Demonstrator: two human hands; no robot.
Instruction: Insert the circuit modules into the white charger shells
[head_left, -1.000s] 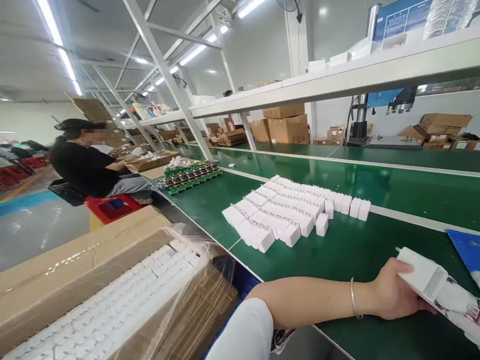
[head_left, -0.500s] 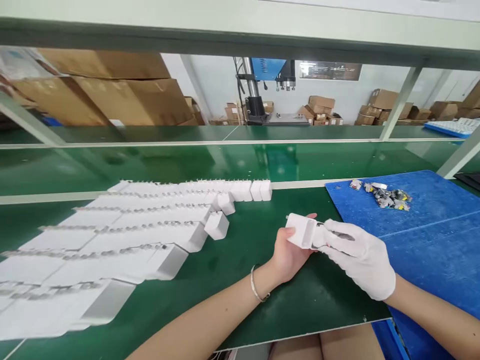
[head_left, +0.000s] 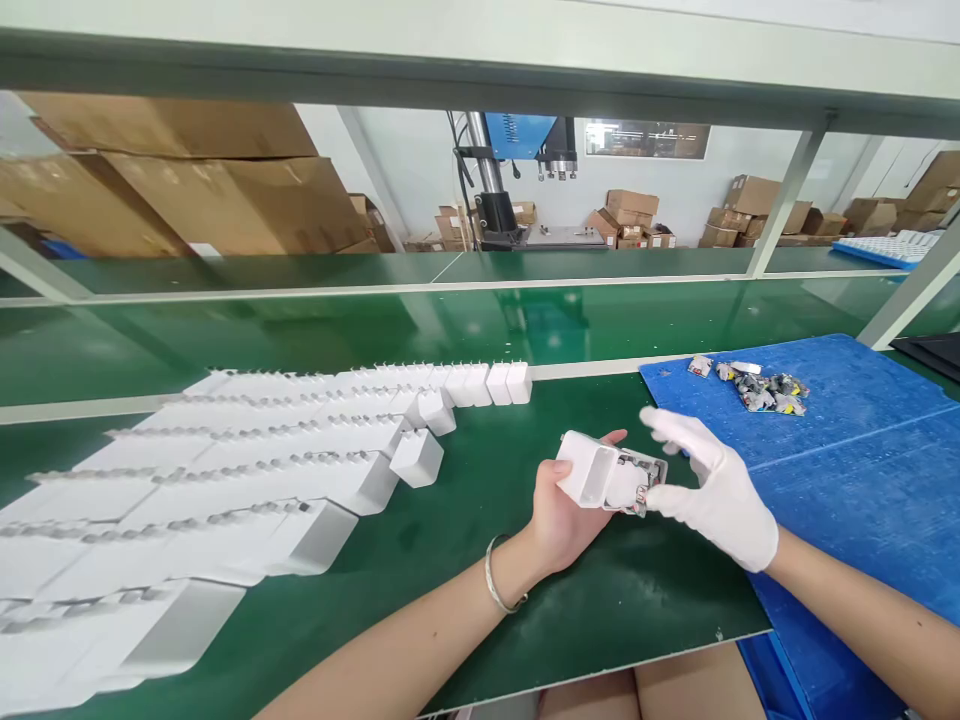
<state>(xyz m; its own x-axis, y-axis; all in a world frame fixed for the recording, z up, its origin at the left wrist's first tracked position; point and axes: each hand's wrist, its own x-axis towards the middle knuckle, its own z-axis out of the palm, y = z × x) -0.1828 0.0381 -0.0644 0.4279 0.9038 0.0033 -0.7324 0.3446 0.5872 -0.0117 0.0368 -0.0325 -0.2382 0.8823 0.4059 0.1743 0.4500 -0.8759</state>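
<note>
My bare left hand (head_left: 566, 515) is closed around a white plastic housing (head_left: 587, 467), thumb on top, its open end facing right. Out of that end sticks a circuit board (head_left: 636, 482) with a white cover piece and silvery parts around it. My right hand (head_left: 712, 490), in a white glove, is just right of the board with its fingers spread. Its thumb tip is at the board's outer corner; whether it touches I cannot tell. To the left stand long rows of similar white housings (head_left: 300, 475), with one housing (head_left: 417, 458) slightly apart at their near right end.
Several small circuit assemblies (head_left: 772, 393) lie on a blue mat (head_left: 847, 440) at the right. A pale shelf frame (head_left: 480, 60) spans overhead, its post (head_left: 911, 295) at the right. Behind are a blue-headed machine (head_left: 517, 135) and cardboard boxes (head_left: 225, 200).
My right hand has let go of the circuit board and spread its fingers, so the board now shows. My left hand still holds the housing. The whole view has shifted slightly.
</note>
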